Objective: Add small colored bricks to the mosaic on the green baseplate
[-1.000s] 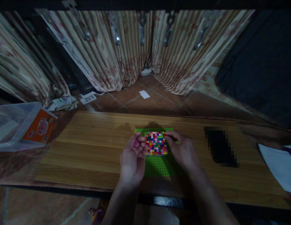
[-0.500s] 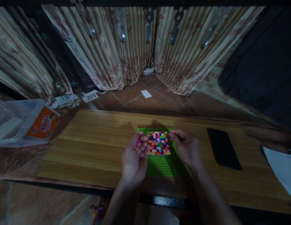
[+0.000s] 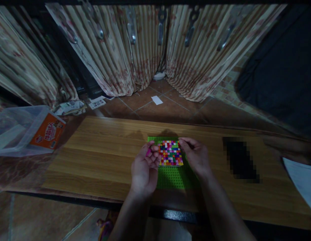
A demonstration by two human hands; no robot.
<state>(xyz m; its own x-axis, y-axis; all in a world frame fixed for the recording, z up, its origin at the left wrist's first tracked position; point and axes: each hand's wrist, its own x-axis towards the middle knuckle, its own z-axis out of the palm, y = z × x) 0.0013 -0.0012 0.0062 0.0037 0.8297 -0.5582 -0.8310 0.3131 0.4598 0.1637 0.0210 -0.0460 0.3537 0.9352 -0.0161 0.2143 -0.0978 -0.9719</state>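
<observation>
- Pinching nearly closed, right hand (image 3: pixel 195 156) is at far right corner of brick mosaic (image 3: pixel 171 154); I cannot tell if it grips a piece.
- Left hand (image 3: pixel 144 170), half-curled by mosaic's left edge, cradles magenta piece (image 3: pixel 148 152).
- Under mosaic: green baseplate (image 3: pixel 170 178); straight, gentle pressing should serve.

Looks like a home; which room, unclear. Dim light. Floral striped curtains (image 3: pixel 120 60) hang down to brown floor tiles (image 3: pixel 142 96). Loose papers (image 3: pixel 70 107) heaped at a curtain's foot. Clear plastic bin (image 3: pixel 22 117) near a wood-grain table (image 3: pixel 95 157); colourful toy bricks (image 3: pixel 172 154) there.
</observation>
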